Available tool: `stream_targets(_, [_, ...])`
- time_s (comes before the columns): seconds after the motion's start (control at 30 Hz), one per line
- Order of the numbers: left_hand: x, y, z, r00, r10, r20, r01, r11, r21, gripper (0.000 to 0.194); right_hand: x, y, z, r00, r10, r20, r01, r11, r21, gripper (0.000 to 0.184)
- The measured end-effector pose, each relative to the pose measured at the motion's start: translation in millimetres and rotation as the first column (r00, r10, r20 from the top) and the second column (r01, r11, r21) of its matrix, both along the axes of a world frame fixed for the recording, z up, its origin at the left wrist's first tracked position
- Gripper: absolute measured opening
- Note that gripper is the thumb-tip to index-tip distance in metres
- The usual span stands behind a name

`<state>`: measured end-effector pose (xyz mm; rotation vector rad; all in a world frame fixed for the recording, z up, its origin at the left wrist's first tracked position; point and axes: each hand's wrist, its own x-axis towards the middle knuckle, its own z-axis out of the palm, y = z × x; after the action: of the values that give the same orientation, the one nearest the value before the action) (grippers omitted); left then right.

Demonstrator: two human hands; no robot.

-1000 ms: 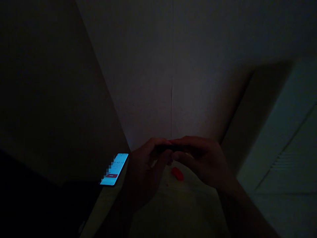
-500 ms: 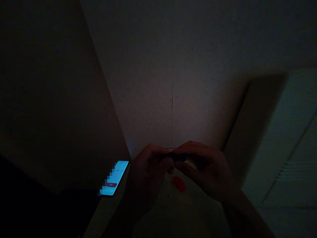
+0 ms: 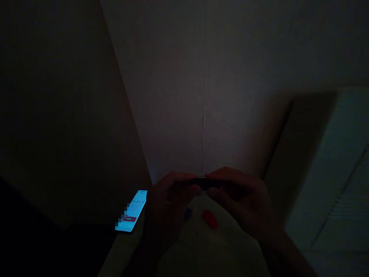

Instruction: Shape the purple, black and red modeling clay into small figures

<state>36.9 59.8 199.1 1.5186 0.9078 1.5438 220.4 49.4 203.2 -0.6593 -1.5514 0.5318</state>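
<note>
Above a dim tabletop — dark object gripped at both ends, left hand and right hand.
Object looks near-black, slim, lying crosswise between the hands; ends covered by fingers, exact shape too dark to tell. Both hands pinch it, thumbs on the near side. Tabletop pale, underlit: red lump, rounded and longish, below the object; small bluish lump near left hand; lit phone at the left edge. Room very dark — wall behind with vertical seam, lighter ridged panel at right.
</note>
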Motion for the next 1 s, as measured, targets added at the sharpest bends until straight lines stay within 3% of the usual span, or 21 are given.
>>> stream_targets(0.2, [-1.9,-1.1,0.6,0.999,-0.032,-0.018,0.032,0.999,0.023,0.004,-0.2,-1.8,-1.5,0.999,-0.014,0.048,0.014,1.000,0.010,0.020])
stream_targets(0.37, [6.1,-0.7,-3.1,0.991,-0.075,0.107,0.073,0.997,0.019,0.012,-3.4,-0.9,-3.4,1.000,-0.003,-0.014,0.004,0.999,0.040,0.021])
stream_targets(0.7, [3.5,-1.8,-5.2,0.997,0.000,0.077,-0.001,1.000,0.010,0.006,-0.3,-0.8,-6.9,0.994,-0.045,0.095,0.043,0.999,0.022,0.030])
stream_targets(0.87, [13.8,2.9,-11.1,0.949,-0.154,0.275,0.163,0.987,-0.008,0.027,-4.5,-0.1,-7.0,0.997,-0.081,-0.007,0.081,0.993,0.084,0.024])
stream_targets(0.93, [18.5,6.9,-15.6,0.916,-0.245,0.318,0.257,0.966,0.005,0.026,-6.4,1.3,-8.2,0.995,-0.087,-0.058,0.093,0.989,0.112,0.025])
stream_targets(1.0, [21.1,9.7,-19.3,0.905,-0.264,0.335,0.278,0.960,0.004,0.023,-6.0,2.4,-9.0,0.995,-0.096,-0.024,0.098,0.981,0.165,0.028])
